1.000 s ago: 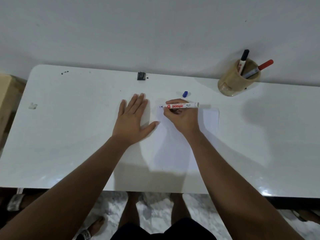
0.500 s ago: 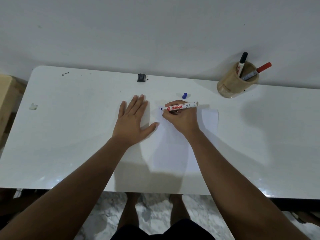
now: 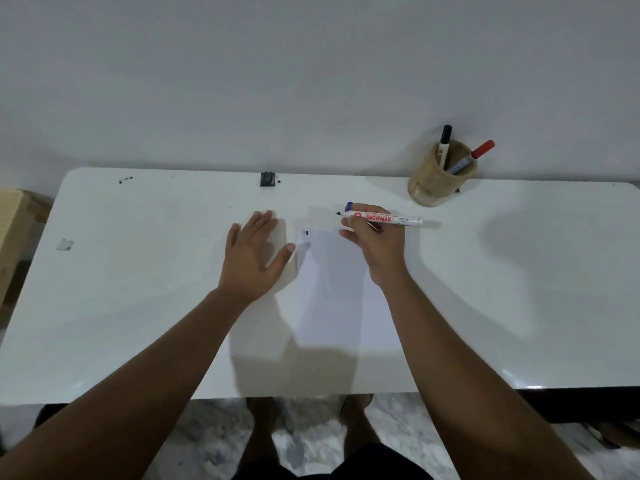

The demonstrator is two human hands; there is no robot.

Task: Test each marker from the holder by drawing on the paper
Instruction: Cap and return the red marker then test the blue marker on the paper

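A white sheet of paper [image 3: 332, 292] lies on the white table [image 3: 138, 306], with small red and blue marks [image 3: 305, 233] near its top left corner. My right hand [image 3: 375, 242] grips an uncapped white marker [image 3: 388, 218] lying level above the paper's top edge, tip pointing left and off the paper. The blue cap [image 3: 349, 205] sits just behind my fingers. My left hand [image 3: 251, 256] rests flat, fingers spread, beside the paper's left edge. A tan holder [image 3: 436, 180] at the back right has a black-capped marker [image 3: 444, 142] and a red-capped marker [image 3: 472, 156].
A small black object [image 3: 267, 178] sits at the table's back edge against the wall. A bit of torn tape [image 3: 64, 244] is at the left. A wooden piece [image 3: 10, 230] stands beyond the table's left end. My feet show on the marbled floor below the front edge.
My right hand lifted the marker tip off the paper and drew it back to the right, toward the blue cap. The marks on the paper are now uncovered. My left hand stayed put.
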